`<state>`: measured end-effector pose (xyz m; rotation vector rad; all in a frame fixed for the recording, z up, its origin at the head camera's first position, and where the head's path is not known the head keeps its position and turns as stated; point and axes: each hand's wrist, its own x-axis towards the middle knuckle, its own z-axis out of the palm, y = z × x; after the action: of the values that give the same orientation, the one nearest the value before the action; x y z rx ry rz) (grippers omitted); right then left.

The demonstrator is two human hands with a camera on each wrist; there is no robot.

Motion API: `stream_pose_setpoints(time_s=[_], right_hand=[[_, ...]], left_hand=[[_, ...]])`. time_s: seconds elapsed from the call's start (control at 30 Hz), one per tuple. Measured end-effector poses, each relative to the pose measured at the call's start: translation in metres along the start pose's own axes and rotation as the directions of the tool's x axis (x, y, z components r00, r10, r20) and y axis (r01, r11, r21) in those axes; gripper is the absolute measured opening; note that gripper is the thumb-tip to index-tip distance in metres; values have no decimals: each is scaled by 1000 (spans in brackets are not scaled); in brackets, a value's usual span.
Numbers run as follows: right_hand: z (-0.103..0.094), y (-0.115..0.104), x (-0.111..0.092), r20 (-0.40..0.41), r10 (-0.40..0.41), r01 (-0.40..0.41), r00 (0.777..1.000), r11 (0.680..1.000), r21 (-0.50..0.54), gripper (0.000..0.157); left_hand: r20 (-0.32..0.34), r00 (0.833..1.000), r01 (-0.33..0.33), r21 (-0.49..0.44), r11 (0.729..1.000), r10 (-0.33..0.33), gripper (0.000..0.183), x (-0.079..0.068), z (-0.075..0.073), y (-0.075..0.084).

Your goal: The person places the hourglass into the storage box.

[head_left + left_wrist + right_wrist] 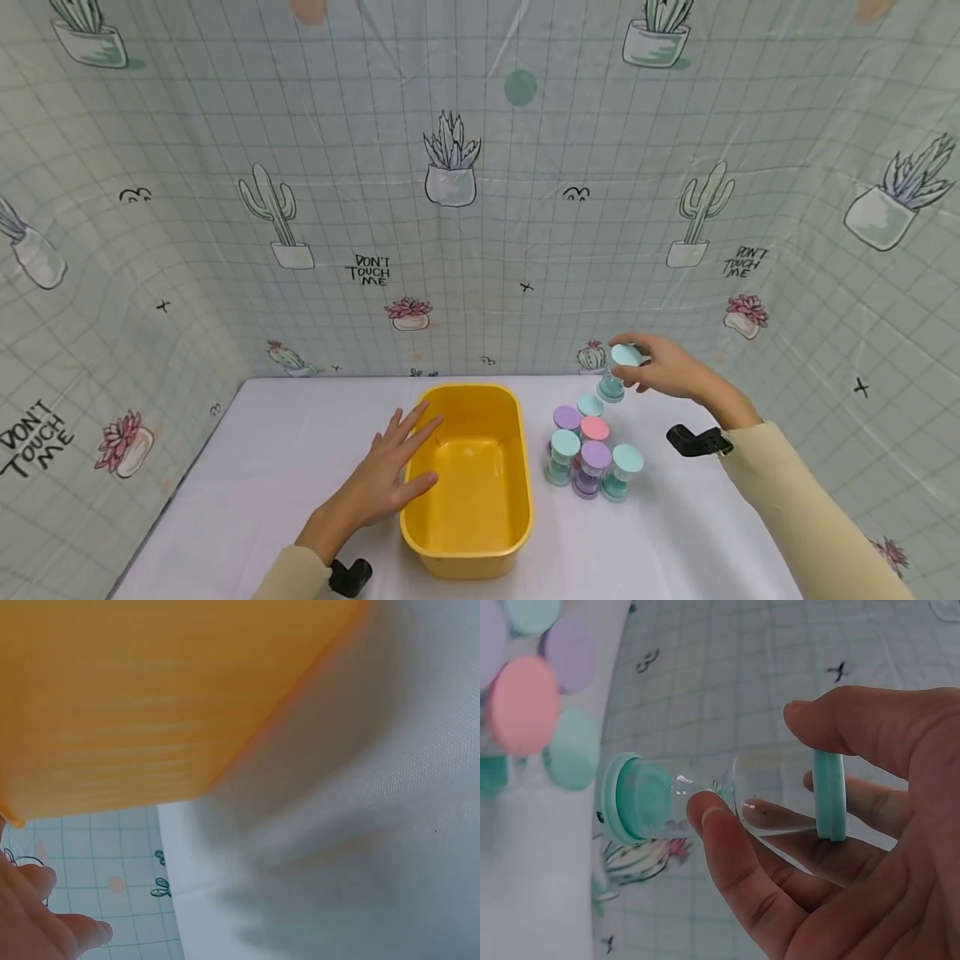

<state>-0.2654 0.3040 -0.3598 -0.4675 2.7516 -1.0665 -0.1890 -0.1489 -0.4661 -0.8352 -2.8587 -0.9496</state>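
Observation:
In the head view my right hand [663, 367] holds a teal-capped sand timer [611, 388] near the back of the table. The right wrist view shows fingers and thumb curled around the clear glass and upper cap of this sand timer [776, 787], with teal sand in the bulb at its other end. My left hand [386, 475] lies with fingers spread over the left rim of a yellow tub [527, 492], whose bare inside floor shows. From the left wrist, the tub's outer wall [135, 705] fills the upper left.
Several more sand timers stand close together right of the tub, including a pink-capped one [595, 428], a purple-capped one [596, 456] and a teal-capped one [627, 459]. A white table [300, 450] lies beneath, with a cactus-print curtain [487, 250] behind and at both sides.

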Motion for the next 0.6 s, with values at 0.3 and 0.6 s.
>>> stream_pose_setpoints(time_s=[0.3, 0.6], right_hand=[[0, -45, 11, 51, -72, 73, 996, 997, -25, 55], [12, -82, 27, 140, -126, 132, 982, 991, -34, 52]], left_hand=[[-8, 1000, -15, -9, 1000, 15, 69, -1, 2, -1], [21, 1000, 15, -33, 999, -15, 72, 2, 0, 0]])
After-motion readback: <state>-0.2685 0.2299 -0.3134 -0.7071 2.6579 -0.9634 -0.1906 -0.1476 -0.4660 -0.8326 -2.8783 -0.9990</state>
